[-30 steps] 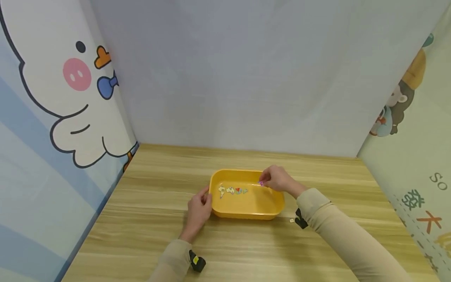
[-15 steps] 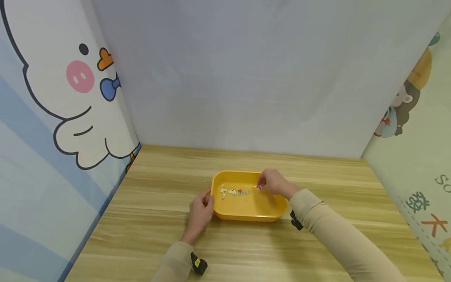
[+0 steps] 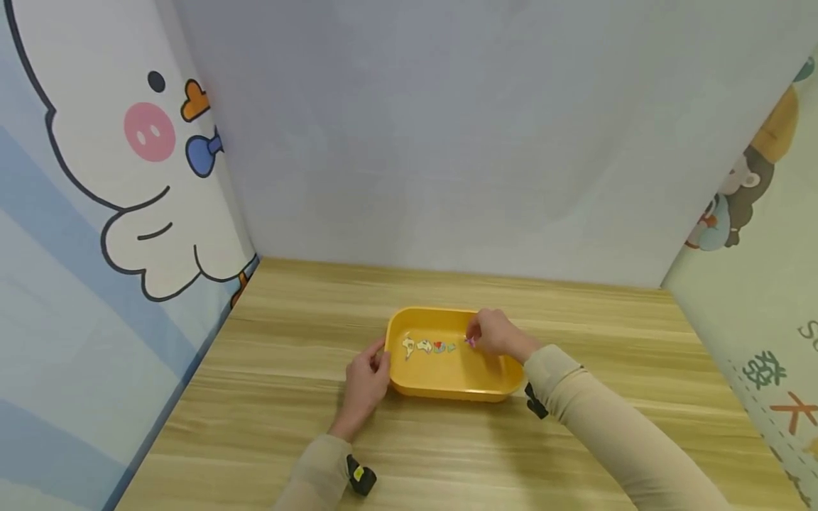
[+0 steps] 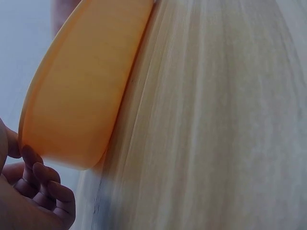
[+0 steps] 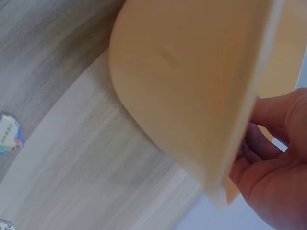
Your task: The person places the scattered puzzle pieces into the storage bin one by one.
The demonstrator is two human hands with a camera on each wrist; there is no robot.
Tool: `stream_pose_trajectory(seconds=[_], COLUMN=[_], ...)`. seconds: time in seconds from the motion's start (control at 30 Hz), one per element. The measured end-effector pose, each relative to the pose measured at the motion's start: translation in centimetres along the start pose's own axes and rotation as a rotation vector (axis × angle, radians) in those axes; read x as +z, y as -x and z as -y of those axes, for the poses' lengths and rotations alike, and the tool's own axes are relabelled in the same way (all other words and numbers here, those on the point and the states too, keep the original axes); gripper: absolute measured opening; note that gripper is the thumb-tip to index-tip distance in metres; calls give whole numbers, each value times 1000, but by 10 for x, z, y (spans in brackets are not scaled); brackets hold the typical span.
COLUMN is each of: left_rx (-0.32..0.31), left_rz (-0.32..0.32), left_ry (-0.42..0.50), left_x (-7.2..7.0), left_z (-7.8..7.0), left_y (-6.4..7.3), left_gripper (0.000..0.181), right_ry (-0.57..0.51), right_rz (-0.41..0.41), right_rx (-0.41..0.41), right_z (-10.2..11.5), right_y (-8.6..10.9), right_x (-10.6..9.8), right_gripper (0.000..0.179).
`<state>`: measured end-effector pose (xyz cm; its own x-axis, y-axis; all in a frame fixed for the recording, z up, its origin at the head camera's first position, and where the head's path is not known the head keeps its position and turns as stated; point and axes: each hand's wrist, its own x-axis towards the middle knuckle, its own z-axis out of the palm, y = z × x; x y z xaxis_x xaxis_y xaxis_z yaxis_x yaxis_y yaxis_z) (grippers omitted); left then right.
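In the head view a yellow plastic tray stands on the wooden table. My left hand pinches its left rim between thumb and fingers, also seen from outside by the left wrist camera. Inside the tray, my right hand holds a small purple-pink cutout, like a sticker, at the fingertips, low over the tray floor. Left of it several small cutouts lie in a row: a pale yellow one, a whitish one, a red-and-blue one and a little greenish one. The tray wall partly hides the right fingers in the right wrist view.
On the table, the right wrist view shows a white sticker-like piece with a colourful edge outside the tray. Part of another piece shows at that view's lower-left corner. A pale cloth wall rises behind the table.
My right hand has moved down and slightly left into the tray with the purple-pink cutout. The left hand has stayed on the rim. The head view has shifted slightly.
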<state>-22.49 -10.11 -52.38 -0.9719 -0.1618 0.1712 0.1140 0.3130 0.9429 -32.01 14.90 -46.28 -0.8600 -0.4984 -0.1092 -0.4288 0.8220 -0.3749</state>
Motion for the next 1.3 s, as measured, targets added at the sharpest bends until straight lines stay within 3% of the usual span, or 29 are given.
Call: stream_pose_trajectory(seconds=[0.27, 0.6, 0.87, 1.1, 1.3], left_rx=[-10, 19, 6, 3, 18], left_rz=[-1, -4, -1, -2, -2], left_ry=[-1, -9, -6, -21, -27], left_x=[0, 1, 0, -1, -1], left_z=[1, 1, -1, -1, 1], left_y=[-1, -1, -1, -1, -1], left_gripper=[33, 32, 33, 33, 33], right_ry=[44, 50, 55, 66, 76], right_rz=[6, 61, 31, 11, 2], right_rx=[-53, 33, -10, -11, -13], right_z=[-1, -1, -4, -5, -3], right_y=[-4, -8, -9, -8, -6], right_x=[10, 14, 19, 24, 24], right_gripper=[13, 12, 15, 3, 4])
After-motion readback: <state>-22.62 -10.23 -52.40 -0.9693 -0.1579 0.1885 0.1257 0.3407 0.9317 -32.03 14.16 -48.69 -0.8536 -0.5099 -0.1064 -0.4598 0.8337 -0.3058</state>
